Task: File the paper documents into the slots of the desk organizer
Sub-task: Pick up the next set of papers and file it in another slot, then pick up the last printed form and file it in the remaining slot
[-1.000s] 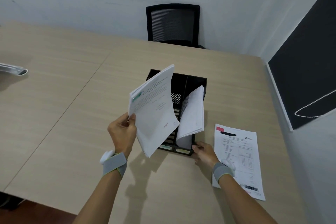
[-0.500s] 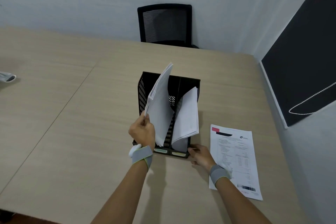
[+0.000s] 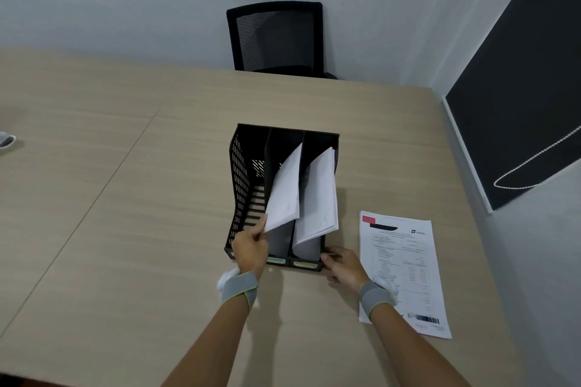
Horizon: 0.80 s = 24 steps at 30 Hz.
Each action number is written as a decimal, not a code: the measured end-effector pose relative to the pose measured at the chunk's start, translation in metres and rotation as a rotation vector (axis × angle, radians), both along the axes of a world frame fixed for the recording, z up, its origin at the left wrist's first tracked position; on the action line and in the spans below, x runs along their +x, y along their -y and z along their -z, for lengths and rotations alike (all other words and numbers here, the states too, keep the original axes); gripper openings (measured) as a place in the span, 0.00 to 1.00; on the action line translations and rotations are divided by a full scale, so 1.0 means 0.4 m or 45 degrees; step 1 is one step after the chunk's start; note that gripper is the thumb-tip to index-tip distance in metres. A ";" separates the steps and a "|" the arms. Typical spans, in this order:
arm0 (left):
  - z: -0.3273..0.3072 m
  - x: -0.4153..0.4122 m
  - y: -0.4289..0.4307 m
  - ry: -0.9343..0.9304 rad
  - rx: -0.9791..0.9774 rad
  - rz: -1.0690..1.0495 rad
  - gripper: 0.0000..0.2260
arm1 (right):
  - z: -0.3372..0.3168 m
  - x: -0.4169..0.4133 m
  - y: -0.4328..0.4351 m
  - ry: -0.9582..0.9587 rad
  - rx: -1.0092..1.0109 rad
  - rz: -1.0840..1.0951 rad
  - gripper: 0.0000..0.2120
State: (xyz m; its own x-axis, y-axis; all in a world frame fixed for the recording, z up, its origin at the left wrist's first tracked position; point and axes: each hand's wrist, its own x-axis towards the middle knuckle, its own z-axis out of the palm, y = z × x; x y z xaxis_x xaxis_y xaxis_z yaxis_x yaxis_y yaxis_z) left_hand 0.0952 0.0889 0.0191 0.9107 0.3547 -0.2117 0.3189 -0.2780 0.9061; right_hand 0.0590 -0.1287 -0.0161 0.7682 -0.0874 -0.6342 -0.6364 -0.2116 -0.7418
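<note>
left hand [image 3: 250, 248] pinching middle-slot papers [image 3: 284, 195] at lower corner; right hand [image 3: 342, 264] bracing organizer [image 3: 248, 173] base; flat document [image 3: 402, 273] just right of it, long axis up-frame.

I observe the left hand [image 3: 250, 247] pinching a paper sheaf [image 3: 284, 195] in the black desk organizer's [image 3: 243, 173] middle slot; right hand [image 3: 344, 264] braces its front corner.

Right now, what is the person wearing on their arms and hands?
Both forearms are bare, no sleeves. The left hand and right hand are ungloved. Each wrist carries a grey fabric band with a white piece attached; the left band has a yellow-green edge.
</note>
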 end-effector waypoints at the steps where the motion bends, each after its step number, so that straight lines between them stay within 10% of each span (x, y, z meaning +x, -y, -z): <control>1: 0.004 0.003 -0.008 -0.015 0.044 0.047 0.18 | -0.003 0.000 -0.001 0.004 -0.008 -0.010 0.12; 11: -0.006 -0.051 -0.067 -0.158 -0.007 0.185 0.32 | -0.002 -0.080 0.075 -0.012 -0.021 0.094 0.15; 17: 0.011 -0.132 -0.055 -0.207 0.074 0.127 0.04 | -0.001 -0.135 0.212 -0.028 -0.086 0.234 0.14; 24: 0.047 -0.167 0.082 -0.645 -0.170 0.389 0.10 | -0.012 -0.235 0.387 0.013 -0.347 0.404 0.14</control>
